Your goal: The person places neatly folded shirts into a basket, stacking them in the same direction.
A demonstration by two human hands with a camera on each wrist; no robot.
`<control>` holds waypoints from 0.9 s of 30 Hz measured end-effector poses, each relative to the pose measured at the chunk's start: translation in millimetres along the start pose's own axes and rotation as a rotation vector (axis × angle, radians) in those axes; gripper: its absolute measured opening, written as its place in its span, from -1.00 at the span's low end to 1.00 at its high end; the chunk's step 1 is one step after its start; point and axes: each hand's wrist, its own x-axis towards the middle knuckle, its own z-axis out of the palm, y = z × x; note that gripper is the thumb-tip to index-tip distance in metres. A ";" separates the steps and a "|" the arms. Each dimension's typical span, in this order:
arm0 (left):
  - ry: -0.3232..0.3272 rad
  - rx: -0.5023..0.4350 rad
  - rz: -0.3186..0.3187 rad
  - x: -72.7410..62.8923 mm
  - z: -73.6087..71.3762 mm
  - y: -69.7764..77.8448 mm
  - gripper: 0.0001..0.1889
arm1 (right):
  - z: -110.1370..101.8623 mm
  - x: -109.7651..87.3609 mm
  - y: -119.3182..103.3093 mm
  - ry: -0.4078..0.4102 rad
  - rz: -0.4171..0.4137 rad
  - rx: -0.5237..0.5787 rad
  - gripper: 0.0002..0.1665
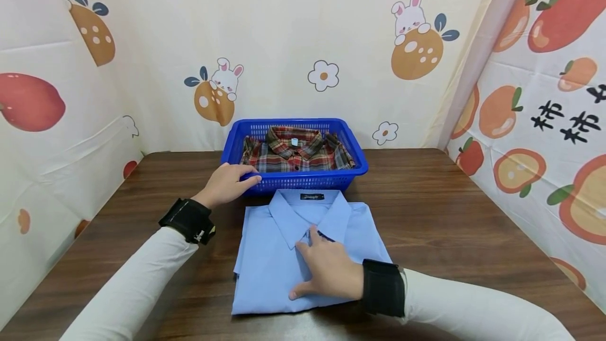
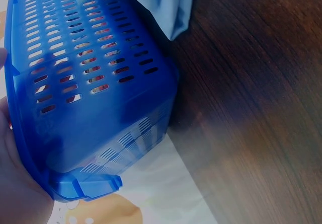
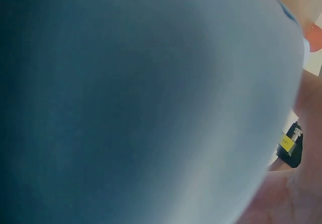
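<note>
Folded blue shirt (image 1: 303,257) lies on the wooden table (image 1: 450,214), just before the blue basket (image 1: 352,159)
Right hand (image 1: 329,272) presses flat on it; left hand (image 1: 227,183) apparently curls over the basket rim; steadying both keeps folds neat

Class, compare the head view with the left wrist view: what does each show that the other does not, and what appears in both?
Only the head view shows the plaid shirt laid in the basket, the right hand resting flat on the folded blue shirt's front, and the printed backdrop. Only the left wrist view shows the basket's slotted side wall and corner close up. Both show the blue basket, the left hand at its rim, the blue shirt and the wooden table.
</note>
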 end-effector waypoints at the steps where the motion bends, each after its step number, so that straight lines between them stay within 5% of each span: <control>1: 0.002 0.001 0.000 -0.1 -0.2 -0.5 -0.61 | 0.0 2.0 -1.6 -0.003 -0.002 -0.002 0.10; 8: 0.041 -0.036 0.012 -2.3 2.2 -5.3 -0.63 | -1.9 11.1 -8.2 -0.041 -0.008 0.015 0.10; 11: 0.145 -0.087 0.071 -8.8 5.7 -7.4 -0.63 | -16.5 4.2 0.2 -0.034 -0.040 0.106 0.07; 16: 0.361 -0.031 0.200 -31.6 3.2 -7.0 -0.71 | -57.0 -7.7 49.9 0.131 -0.036 0.174 -0.12; 18: 0.285 -0.027 0.189 -42.3 0.2 -9.2 -0.81 | -65.8 -5.4 79.9 0.145 0.004 0.171 -0.24; 23: -0.118 -0.124 0.023 -49.8 8.7 -23.8 -0.80 | -52.7 15.8 145.2 0.004 0.028 0.281 -0.41; 27: -0.210 -0.200 -0.039 -37.1 26.3 -29.7 -0.67 | -35.7 41.9 171.0 -0.065 -0.022 0.377 -0.44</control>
